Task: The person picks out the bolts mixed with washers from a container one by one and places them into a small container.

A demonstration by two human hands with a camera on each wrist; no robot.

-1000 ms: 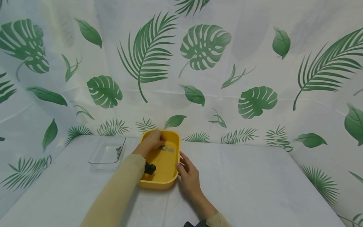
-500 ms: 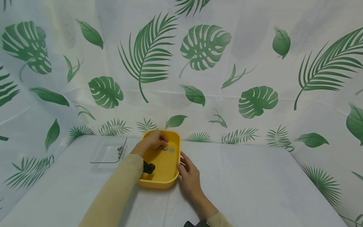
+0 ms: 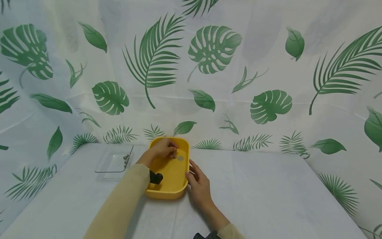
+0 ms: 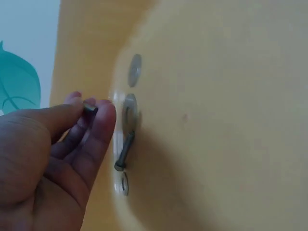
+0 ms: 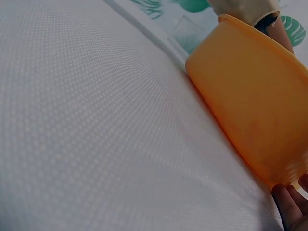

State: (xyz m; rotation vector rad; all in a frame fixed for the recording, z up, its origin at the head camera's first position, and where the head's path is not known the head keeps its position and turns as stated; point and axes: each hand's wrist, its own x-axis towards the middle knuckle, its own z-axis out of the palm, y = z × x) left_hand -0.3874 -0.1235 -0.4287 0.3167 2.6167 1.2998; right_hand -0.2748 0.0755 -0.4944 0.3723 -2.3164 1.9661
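A yellow bin [image 3: 168, 179] stands at the centre of the head view. My left hand [image 3: 162, 147] is over its far end; thumb and fingertips pinch a small metal piece [image 4: 90, 108], perhaps a bolt, mostly hidden by the fingers. Beside them on the bin floor, in the left wrist view, lie a bolt [image 4: 125, 151], a large washer [image 4: 129, 118], a small washer [image 4: 125, 184] and a flat grey disc [image 4: 135, 70]. Outside the bin, my right hand [image 3: 199, 186] rests against the right wall with relaxed fingers [image 5: 288, 204] touching its lower part.
To the left of the bin, a clear plastic tray [image 3: 110, 166] holds several small metal bolts [image 3: 126, 161] along its right side. A white cloth [image 3: 268, 196] covers the table, with a leaf-print curtain [image 3: 221, 109] behind it.
Inside the bin, my left fingers have shifted slightly and now cover more of the washer near them. My right hand stays against the wall. The tray is unchanged.
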